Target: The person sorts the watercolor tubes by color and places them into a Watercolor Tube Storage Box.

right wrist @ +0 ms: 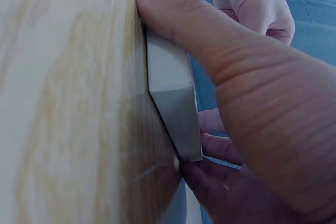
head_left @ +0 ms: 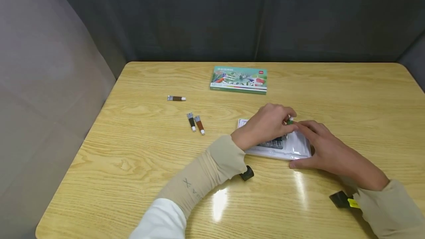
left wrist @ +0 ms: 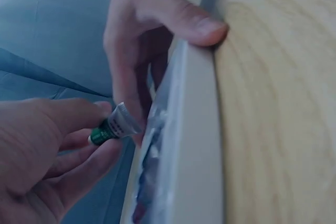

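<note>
My left hand (head_left: 268,124) is above the white plastic tray (head_left: 300,147), pinching a small paint tube (left wrist: 116,125) between thumb and fingers. The tube has a green band and a silver crimped end, which points toward the tray in the left wrist view. At the tray's right end, my right hand (head_left: 323,146) grips it, thumb on the near edge and fingers round the far side. Several tubes (head_left: 273,144) lie inside the tray, partly hidden by the left hand and wrist. The right wrist view shows the tray's side wall (right wrist: 170,72) between thumb and fingers.
Left of the tray lie a black-banded tube (head_left: 191,121) and a reddish-brown tube (head_left: 199,124), side by side. A dark brown tube (head_left: 176,98) lies farther back. Behind the tray rests a green illustrated paint box (head_left: 238,80). Dark cloth hangs behind the wooden table (head_left: 132,180).
</note>
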A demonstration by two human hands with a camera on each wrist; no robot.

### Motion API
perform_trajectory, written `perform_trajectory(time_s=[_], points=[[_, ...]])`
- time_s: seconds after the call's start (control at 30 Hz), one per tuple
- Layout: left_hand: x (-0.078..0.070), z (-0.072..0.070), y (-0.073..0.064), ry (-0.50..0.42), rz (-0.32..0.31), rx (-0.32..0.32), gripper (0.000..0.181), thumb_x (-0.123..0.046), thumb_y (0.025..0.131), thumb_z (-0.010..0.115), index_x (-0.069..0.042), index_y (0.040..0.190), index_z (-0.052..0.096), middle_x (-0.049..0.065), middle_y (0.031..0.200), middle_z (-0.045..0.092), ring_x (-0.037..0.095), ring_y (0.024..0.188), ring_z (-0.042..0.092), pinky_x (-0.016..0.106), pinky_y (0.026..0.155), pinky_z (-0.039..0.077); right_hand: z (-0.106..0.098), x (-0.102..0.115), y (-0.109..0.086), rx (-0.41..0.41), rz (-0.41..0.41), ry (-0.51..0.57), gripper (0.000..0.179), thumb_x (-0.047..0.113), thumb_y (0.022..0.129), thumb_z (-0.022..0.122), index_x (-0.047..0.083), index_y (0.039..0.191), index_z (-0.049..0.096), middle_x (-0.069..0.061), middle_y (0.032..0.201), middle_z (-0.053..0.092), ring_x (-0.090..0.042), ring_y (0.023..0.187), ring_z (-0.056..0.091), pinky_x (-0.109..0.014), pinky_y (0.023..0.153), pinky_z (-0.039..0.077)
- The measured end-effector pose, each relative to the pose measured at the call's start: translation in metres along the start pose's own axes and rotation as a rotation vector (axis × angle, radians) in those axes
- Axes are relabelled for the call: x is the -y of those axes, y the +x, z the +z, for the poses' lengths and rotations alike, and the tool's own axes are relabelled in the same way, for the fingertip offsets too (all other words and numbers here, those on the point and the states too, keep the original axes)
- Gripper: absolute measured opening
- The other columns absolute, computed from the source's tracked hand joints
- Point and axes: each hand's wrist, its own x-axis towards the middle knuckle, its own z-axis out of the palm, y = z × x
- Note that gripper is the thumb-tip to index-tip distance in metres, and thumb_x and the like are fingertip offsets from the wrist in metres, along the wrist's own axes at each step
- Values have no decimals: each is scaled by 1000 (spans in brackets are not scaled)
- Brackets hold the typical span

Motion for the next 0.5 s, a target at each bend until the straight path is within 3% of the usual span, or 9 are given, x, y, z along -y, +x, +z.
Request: perform_trajectory(time_s=[0.17,0.5], points=[[-2,7,0,-11,-45,-22,37,-35,101,67,-12,130,71,-3,108,78,-1,83,65,10,72,49,0,1,1,8,5,-2,118,60,71,89,-7,155,39,-23,153,41,-44,137,40,-64,103,44],[-5,17,0,70,-37,-4,31,-34,102,66,-13,124,73,-4,108,76,1,80,63,11,69,49,0,1,0,1,2,6,117,58,71,90,-1,157,37,-22,152,42,-43,136,41,-64,102,45]])
